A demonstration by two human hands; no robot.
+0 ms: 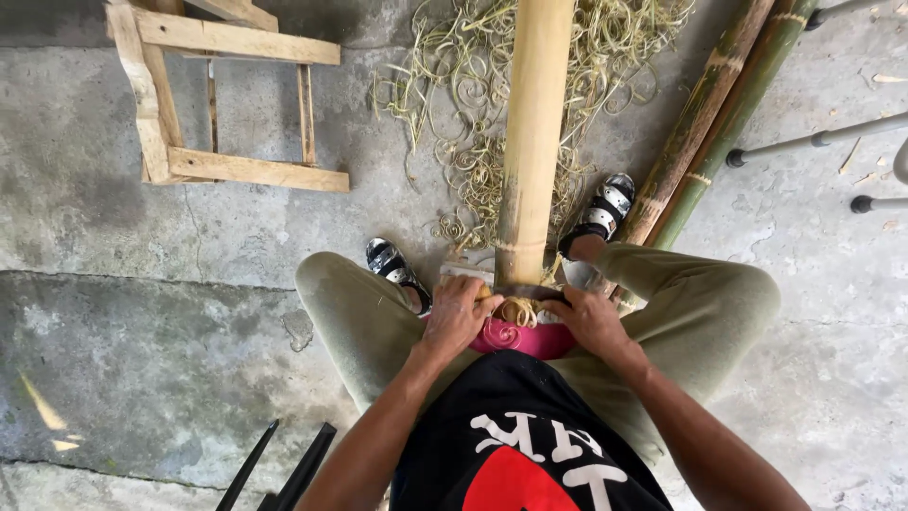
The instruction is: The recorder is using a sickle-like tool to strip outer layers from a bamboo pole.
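Left hand (461, 312) closed over the left end of a flat metal blade (526, 290), fingers curled down on it. Right hand (590, 317) closed on the blade's right end in the same way. Blade lies crosswise, touching the near end of a pale peeled bamboo pole (532, 132). Pole runs straight away from the person, between the knees, its near end resting at the lap. Small curl of shavings (517, 309) sits between the two hands, just under the blade. Beneath that, a pink pad (522, 338) on the lap, partly hidden by the hands.

Person seated, olive trousers, knees spread; black shirt with red and white print. Feet in black sandals, left sandal (394, 267) and right sandal (602, 210) on either side of the pole.

Heap of thin curled bamboo shavings (492, 104) on the concrete floor (113, 312) under and around the pole's far part. Two green unpeeled bamboo poles (724, 114) lie side by side to the right, slanting away. Wooden frame (222, 95) to the upper left, well apart from the hands. Metal legs with dark tips (813, 140) at the right edge
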